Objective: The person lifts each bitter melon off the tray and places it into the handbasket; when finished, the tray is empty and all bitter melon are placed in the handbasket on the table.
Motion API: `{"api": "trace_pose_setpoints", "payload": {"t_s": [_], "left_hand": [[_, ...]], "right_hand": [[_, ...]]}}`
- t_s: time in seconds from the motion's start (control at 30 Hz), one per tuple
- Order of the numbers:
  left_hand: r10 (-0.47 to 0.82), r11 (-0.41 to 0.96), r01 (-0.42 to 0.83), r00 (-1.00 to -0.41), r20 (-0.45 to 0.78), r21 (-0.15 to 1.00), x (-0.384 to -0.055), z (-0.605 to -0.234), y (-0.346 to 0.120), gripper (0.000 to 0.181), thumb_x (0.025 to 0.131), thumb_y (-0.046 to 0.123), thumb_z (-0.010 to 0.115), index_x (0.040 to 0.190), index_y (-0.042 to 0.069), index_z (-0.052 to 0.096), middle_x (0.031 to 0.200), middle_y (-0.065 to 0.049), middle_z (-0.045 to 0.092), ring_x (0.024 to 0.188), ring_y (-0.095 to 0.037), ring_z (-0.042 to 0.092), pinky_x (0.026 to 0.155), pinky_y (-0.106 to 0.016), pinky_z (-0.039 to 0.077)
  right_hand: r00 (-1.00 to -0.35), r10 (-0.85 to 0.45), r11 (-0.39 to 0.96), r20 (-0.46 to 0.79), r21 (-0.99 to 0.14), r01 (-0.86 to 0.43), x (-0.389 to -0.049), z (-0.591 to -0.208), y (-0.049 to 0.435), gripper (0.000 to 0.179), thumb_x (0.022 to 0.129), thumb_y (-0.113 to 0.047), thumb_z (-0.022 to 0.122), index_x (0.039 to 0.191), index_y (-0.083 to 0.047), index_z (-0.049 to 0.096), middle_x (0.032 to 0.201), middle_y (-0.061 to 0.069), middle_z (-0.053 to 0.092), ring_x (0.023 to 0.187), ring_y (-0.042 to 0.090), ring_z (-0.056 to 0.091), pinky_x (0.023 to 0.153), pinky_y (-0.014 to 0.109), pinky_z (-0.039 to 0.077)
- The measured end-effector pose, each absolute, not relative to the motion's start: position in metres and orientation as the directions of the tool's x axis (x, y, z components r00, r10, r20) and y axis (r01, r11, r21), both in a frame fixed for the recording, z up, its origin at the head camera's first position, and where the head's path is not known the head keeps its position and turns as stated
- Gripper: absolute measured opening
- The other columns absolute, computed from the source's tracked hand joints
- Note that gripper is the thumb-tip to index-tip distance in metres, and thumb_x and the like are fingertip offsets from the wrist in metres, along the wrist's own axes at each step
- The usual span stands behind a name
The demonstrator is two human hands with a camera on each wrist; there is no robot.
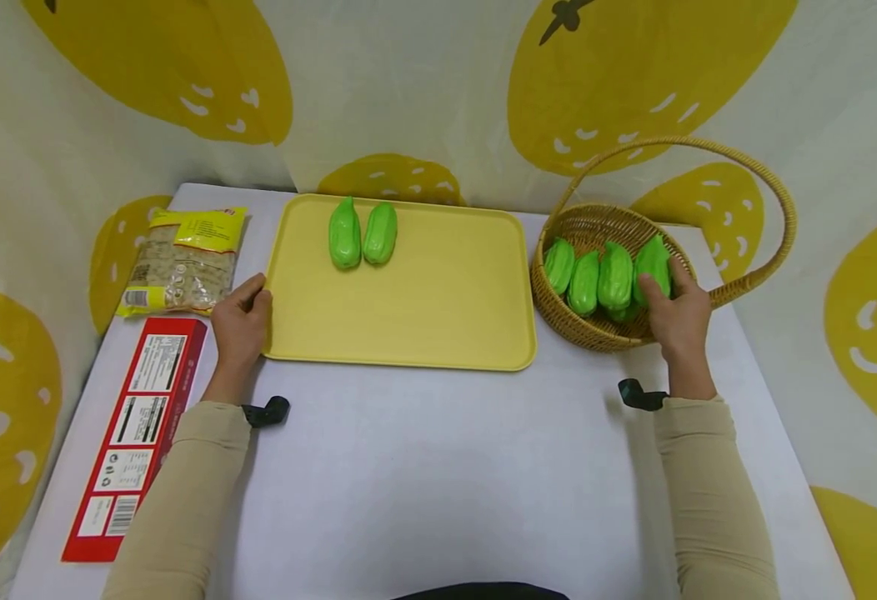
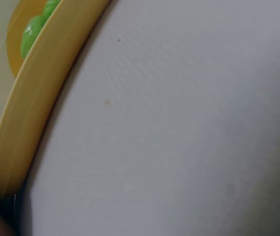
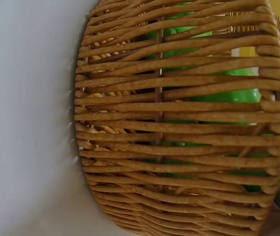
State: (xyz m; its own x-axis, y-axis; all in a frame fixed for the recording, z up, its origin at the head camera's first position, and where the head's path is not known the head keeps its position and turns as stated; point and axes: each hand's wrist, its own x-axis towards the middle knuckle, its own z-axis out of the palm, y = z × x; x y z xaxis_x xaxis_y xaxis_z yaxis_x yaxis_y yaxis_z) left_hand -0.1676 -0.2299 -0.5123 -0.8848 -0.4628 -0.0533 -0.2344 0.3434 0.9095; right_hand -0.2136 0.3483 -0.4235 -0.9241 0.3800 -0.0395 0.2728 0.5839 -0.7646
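Observation:
A yellow tray lies on the table, bearing two shiny, ridged green gourds side by side near its far left. My left hand grips the tray's left edge, thumb and fingers at the rim; the left wrist view has the tray's side wall up close. On the right, a woven basket holds several more such gourds. My right hand reaches over the basket's near right rim and pinches the rightmost gourd between thumb and fingers. Woven basket strands fill most of the right wrist view.
A tall arched handle rises from the basket and leans right. Left of the tray lie a yellow-and-clear food packet and a long red box, partly behind my left forearm. A white cloth covers the table; patterned fabric hangs behind.

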Motion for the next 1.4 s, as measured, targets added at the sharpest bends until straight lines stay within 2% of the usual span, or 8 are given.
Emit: {"api": "trace_pose_setpoints", "payload": {"t_s": [0.27, 0.5, 0.9, 1.03, 1.17, 1.4], "left_hand": [[-0.470, 0.357, -0.213, -0.883, -0.023, 0.909, -0.169, -0.514, -0.231, 0.039, 0.105, 0.017, 0.056, 0.143, 0.011, 0.059, 0.149, -0.006, 0.057, 0.143, -0.017, 0.050, 0.121, -0.034, 0.041], [-0.467, 0.354, -0.210, -0.884, -0.023, 0.911, -0.169, -0.515, -0.230, 0.039, 0.105, 0.017, 0.056, 0.143, 0.011, 0.059, 0.149, -0.006, 0.057, 0.143, -0.017, 0.051, 0.121, -0.034, 0.041], [-0.467, 0.361, -0.234, -0.883, -0.043, 0.903, -0.167, -0.512, -0.230, 0.039, 0.105, 0.020, 0.055, 0.144, 0.013, 0.057, 0.151, -0.004, 0.056, 0.144, -0.016, 0.049, 0.121, -0.035, 0.041], [-0.461, 0.355, -0.242, -0.886, -0.056, 0.903, -0.167, -0.511, -0.230, 0.040, 0.106, 0.019, 0.054, 0.145, 0.014, 0.057, 0.152, -0.003, 0.055, 0.145, -0.016, 0.048, 0.122, -0.035, 0.040], [-0.467, 0.355, -0.241, -0.883, -0.052, 0.903, -0.167, -0.511, -0.230, 0.039, 0.105, 0.019, 0.055, 0.144, 0.014, 0.058, 0.151, -0.003, 0.056, 0.144, -0.016, 0.049, 0.121, -0.035, 0.040], [-0.467, 0.352, -0.246, -0.882, -0.058, 0.903, -0.167, -0.511, -0.230, 0.039, 0.105, 0.020, 0.054, 0.144, 0.016, 0.057, 0.152, -0.003, 0.055, 0.144, -0.015, 0.049, 0.122, -0.035, 0.040]], "right_hand": [[-0.935, 0.355, 0.660, -0.023, -0.702, 0.268, -0.214, -0.424, 0.350, 0.063, 0.104, -0.038, 0.054, 0.160, -0.019, 0.033, 0.159, 0.016, 0.044, 0.136, 0.035, 0.049, 0.115, 0.050, 0.043], [-0.954, 0.299, 0.736, -0.007, -0.635, 0.235, -0.213, -0.423, 0.350, 0.064, 0.105, -0.033, 0.052, 0.161, -0.012, 0.030, 0.156, 0.029, 0.043, 0.129, 0.044, 0.049, 0.110, 0.057, 0.042], [-0.963, 0.271, 0.761, 0.017, -0.616, 0.203, -0.212, -0.424, 0.352, 0.063, 0.105, -0.032, 0.052, 0.161, -0.011, 0.031, 0.150, 0.033, 0.048, 0.120, 0.046, 0.051, 0.103, 0.059, 0.042], [-0.958, 0.286, 0.761, 0.008, -0.609, 0.222, -0.211, -0.424, 0.354, 0.065, 0.105, -0.035, 0.051, 0.162, -0.013, 0.029, 0.153, 0.032, 0.045, 0.124, 0.047, 0.049, 0.107, 0.059, 0.041], [-0.954, 0.301, 0.748, 0.001, -0.621, 0.235, -0.208, -0.420, 0.355, 0.066, 0.105, -0.036, 0.051, 0.162, -0.014, 0.027, 0.159, 0.027, 0.039, 0.139, 0.047, 0.044, 0.118, 0.059, 0.037], [-0.948, 0.317, 0.727, 0.027, -0.649, 0.224, -0.204, -0.411, 0.354, 0.064, 0.105, -0.032, 0.052, 0.162, -0.014, 0.029, 0.164, 0.016, 0.034, 0.153, 0.037, 0.030, 0.128, 0.053, 0.025]]}}
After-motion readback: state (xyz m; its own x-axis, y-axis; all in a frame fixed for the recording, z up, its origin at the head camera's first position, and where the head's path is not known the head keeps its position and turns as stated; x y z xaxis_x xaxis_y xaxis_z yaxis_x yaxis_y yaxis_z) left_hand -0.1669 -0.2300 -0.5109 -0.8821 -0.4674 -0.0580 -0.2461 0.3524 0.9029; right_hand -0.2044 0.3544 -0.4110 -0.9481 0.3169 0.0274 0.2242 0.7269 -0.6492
